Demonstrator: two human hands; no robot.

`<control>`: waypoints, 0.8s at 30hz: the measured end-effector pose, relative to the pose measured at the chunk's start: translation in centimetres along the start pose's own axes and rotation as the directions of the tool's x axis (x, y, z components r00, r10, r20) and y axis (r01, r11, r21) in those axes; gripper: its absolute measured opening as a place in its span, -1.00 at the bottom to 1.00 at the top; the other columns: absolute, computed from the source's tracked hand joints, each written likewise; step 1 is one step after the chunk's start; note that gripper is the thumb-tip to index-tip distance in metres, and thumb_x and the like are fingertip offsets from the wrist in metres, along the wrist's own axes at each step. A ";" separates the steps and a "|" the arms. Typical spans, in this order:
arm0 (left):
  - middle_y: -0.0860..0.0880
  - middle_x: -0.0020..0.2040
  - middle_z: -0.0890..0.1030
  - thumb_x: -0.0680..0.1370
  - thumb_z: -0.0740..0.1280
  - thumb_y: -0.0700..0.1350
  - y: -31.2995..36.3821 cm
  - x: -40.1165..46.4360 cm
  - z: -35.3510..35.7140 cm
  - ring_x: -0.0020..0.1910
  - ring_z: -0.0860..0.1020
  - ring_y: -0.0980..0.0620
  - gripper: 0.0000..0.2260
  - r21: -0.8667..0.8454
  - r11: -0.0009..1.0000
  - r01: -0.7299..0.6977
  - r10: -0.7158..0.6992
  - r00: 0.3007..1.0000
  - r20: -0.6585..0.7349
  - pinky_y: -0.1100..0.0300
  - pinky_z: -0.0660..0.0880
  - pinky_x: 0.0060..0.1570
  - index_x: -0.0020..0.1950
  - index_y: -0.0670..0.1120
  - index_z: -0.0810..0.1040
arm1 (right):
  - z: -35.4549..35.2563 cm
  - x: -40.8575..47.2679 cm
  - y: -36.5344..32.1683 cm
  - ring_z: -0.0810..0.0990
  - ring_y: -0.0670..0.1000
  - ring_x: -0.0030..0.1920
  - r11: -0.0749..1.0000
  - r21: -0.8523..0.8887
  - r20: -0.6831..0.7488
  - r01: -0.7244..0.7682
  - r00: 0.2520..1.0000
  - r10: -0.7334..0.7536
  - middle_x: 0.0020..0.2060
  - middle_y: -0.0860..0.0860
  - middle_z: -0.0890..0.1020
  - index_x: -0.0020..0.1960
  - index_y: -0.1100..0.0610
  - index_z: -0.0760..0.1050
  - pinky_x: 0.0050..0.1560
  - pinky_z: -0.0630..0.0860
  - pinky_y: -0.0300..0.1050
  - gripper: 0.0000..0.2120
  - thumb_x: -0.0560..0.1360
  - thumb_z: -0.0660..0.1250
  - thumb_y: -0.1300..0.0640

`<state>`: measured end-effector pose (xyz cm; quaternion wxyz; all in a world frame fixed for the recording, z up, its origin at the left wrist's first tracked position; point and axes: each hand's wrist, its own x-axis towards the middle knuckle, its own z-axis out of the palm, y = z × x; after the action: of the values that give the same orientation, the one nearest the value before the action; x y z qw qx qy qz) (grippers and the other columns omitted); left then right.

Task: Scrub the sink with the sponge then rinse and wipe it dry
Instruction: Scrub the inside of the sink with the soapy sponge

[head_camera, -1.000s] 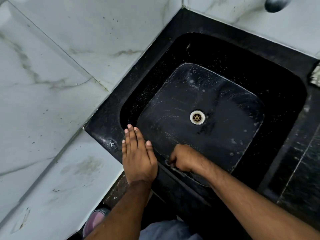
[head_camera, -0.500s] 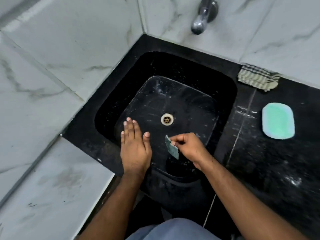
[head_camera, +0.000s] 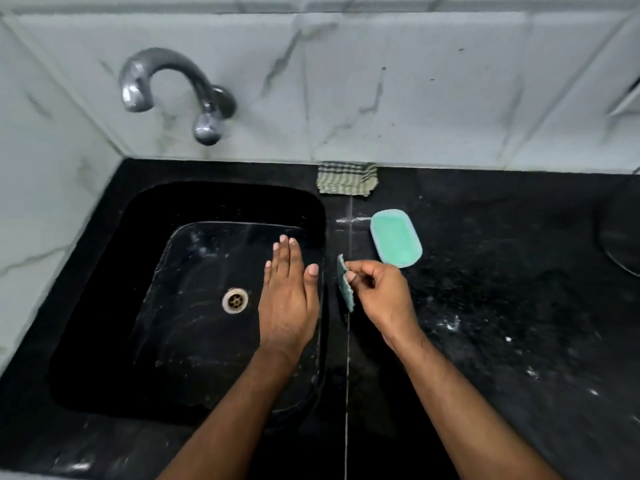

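The black sink [head_camera: 104, 258] is set in a black counter, its wet floor streaked with suds around a metal drain [head_camera: 235, 300]. My right hand [head_camera: 382, 299] pinches a thin green sponge [head_camera: 345, 284] by its edge, holding it upright over the counter just right of the sink's rim. With fingers straight and together, my left hand [head_camera: 289, 299] hovers flat over the right side of the basin, holding nothing. A folded striped cloth [head_camera: 347, 178] lies against the back wall behind the sink's right corner.
A curved metal tap [head_camera: 166, 88] comes out of the marble wall above the basin's back left. A green soap dish [head_camera: 396, 238] sits on the counter right of the sink. A dark round object [head_camera: 623, 233] is at the right edge.
My right hand lifted the sponge out of the basin and carried it right, over the counter. My left hand left the front rim and moved over the basin. The view rose toward the tap.
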<state>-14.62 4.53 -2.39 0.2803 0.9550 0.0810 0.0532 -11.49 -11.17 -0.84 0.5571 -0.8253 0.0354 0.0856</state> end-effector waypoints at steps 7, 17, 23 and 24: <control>-0.03 0.65 -0.02 0.66 -0.22 0.21 4.0 3.6 3.5 0.62 -0.10 0.09 -0.36 -0.065 0.989 -0.130 0.136 0.986 0.095 0.11 -0.09 0.59 0.64 -0.12 0.02 | -4.2 2.1 0.9 0.64 -0.25 -0.02 0.996 -0.088 -0.250 -0.011 0.968 -0.012 -0.01 -0.10 0.72 0.12 0.08 0.69 0.09 0.50 -0.45 -0.81 0.52 0.42 0.19; -0.06 0.65 -0.06 0.64 -0.23 0.23 5.3 6.9 6.5 0.62 -0.12 0.05 -0.34 -0.070 0.986 -0.150 0.160 0.972 0.172 0.07 -0.08 0.59 0.64 -0.13 0.03 | -6.4 7.6 1.8 0.58 -0.12 -0.11 0.937 -0.340 -0.295 0.085 0.936 -0.192 -0.11 -0.06 0.56 0.20 0.10 0.65 -0.01 0.52 -0.36 -0.74 0.56 0.33 0.30; -0.05 0.65 -0.10 0.64 -0.24 0.24 4.9 7.4 7.5 0.62 -0.16 0.06 -0.33 -0.050 0.989 -0.141 0.149 0.965 0.217 0.09 -0.12 0.59 0.64 -0.12 0.02 | -5.2 10.3 3.2 0.49 -0.09 -0.09 0.831 -0.552 -0.118 0.071 0.980 -0.162 -0.03 -0.05 0.49 0.12 0.15 0.59 -0.03 0.54 -0.01 -0.82 0.58 0.27 0.16; -0.05 0.65 -0.09 0.64 -0.24 0.25 4.9 7.5 7.6 0.62 -0.16 0.06 -0.33 -0.045 0.988 -0.145 0.152 0.964 0.220 0.09 -0.12 0.59 0.64 -0.13 0.02 | -5.0 10.3 3.2 0.49 -0.09 -0.07 0.822 -0.563 -0.117 0.083 0.977 -0.179 -0.02 -0.07 0.47 0.15 0.14 0.59 -0.03 0.56 -0.03 -0.80 0.59 0.26 0.13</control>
<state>-5.53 -2.10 -5.66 0.2962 0.9543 -0.0234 -0.0319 -1.35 -16.66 -3.79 0.2934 -0.9559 -0.0020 -0.0146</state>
